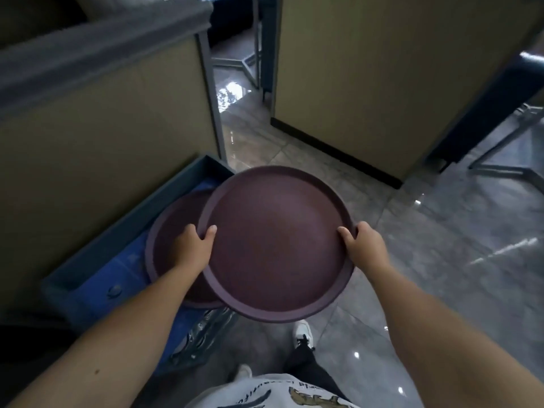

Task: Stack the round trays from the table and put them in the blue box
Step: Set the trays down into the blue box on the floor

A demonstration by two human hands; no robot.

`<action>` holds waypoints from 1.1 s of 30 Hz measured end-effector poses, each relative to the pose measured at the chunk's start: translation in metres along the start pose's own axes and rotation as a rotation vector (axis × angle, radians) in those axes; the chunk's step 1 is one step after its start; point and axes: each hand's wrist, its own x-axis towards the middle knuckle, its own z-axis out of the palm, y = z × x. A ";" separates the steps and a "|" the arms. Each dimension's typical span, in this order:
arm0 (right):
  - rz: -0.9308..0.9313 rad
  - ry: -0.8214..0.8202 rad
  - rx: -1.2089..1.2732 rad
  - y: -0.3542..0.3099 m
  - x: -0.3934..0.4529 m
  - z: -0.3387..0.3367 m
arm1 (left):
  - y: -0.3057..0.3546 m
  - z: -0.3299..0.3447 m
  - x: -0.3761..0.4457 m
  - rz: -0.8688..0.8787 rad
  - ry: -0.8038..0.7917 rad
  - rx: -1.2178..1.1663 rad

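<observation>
Our left hand [192,245] and right hand [365,245] clamp fingers over opposite rims of a round tray [276,245], above another tray [170,231] in the blue box [88,278].

Both my bare forearms reach forward and down, elbows bent outward. My left hand [192,245] curls its fingers over a rim, thumb on top. My right hand [363,245] mirrors it on the opposite side, thumb pointing inward, knuckles raised.
</observation>
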 end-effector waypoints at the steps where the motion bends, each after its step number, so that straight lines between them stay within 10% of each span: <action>1: -0.032 -0.032 -0.018 -0.006 0.015 0.002 | -0.002 0.001 0.000 -0.039 0.021 0.011; 15: -0.508 -0.359 -0.156 -0.124 0.098 0.080 | -0.069 0.000 -0.047 -0.529 0.301 0.036; 33: -0.532 -0.334 -0.237 -0.153 0.090 0.161 | -0.122 0.014 -0.011 -0.571 0.332 0.189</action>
